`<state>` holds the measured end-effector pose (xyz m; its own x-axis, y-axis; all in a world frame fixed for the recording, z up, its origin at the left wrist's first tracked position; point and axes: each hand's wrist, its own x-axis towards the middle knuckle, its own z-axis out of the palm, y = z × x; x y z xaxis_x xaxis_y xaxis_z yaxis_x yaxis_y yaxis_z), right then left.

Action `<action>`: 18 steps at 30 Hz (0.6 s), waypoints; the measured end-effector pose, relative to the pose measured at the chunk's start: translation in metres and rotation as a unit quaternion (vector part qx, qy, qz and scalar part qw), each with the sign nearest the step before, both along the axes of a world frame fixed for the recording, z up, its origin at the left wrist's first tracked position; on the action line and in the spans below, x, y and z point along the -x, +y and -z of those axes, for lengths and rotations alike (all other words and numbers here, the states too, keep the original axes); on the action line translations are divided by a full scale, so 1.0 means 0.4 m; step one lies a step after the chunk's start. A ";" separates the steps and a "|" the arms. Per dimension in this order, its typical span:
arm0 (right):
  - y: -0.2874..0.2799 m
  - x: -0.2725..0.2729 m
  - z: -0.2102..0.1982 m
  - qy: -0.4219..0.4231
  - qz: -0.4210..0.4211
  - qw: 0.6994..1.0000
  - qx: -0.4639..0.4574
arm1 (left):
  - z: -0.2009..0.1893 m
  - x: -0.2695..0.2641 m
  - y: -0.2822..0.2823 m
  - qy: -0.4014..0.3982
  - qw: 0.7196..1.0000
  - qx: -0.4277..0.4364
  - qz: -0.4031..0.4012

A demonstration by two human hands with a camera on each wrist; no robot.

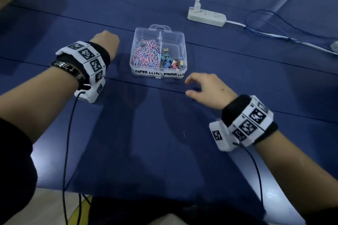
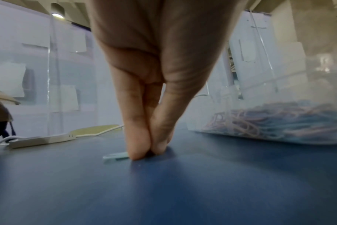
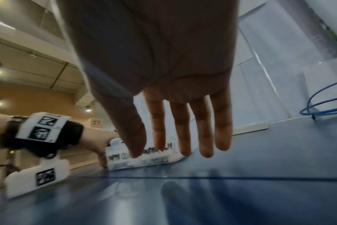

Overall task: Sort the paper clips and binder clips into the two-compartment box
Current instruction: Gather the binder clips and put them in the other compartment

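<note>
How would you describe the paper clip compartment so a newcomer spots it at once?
On the blue table, find the clear two-compartment box between the person's hands. The paper clip compartment is its left half, nearest the left hand. It holds a tangle of pink and blue wire clips; its neighbour holds chunky coloured binder clips.

We see both our forearms reaching forward, each wrist wrapped in a black band carrying white blocks printed with black square markers, a thin cable trailing back from each. Our left hand (image 1: 106,41) points downward, its thumb and forefinger pressed together at their tips (image 2: 138,150), pinching something small and pale that we cannot identify. A dark bracelet sits just behind the left wristband. Our right hand (image 1: 206,89) hovers palm down, holding nothing; its fingers (image 3: 185,137) hang straight and slightly spread, the thumb apart from them.
</note>
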<state>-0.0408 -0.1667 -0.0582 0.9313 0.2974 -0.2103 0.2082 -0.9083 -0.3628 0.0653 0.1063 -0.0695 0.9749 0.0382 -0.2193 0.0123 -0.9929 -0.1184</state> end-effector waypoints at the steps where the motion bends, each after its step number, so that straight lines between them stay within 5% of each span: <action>1: 0.001 0.018 0.001 0.023 -0.011 1.000 0.015 | 0.001 0.000 -0.004 -0.002 1.000 -0.001 0.001; 7: 0.014 0.071 0.003 0.094 -0.056 0.990 0.092 | 0.009 0.005 -0.004 0.012 1.000 0.013 -0.013; 18: 0.044 0.078 0.012 0.081 -0.041 0.989 0.116 | -0.005 0.031 -0.017 0.005 1.000 0.000 0.004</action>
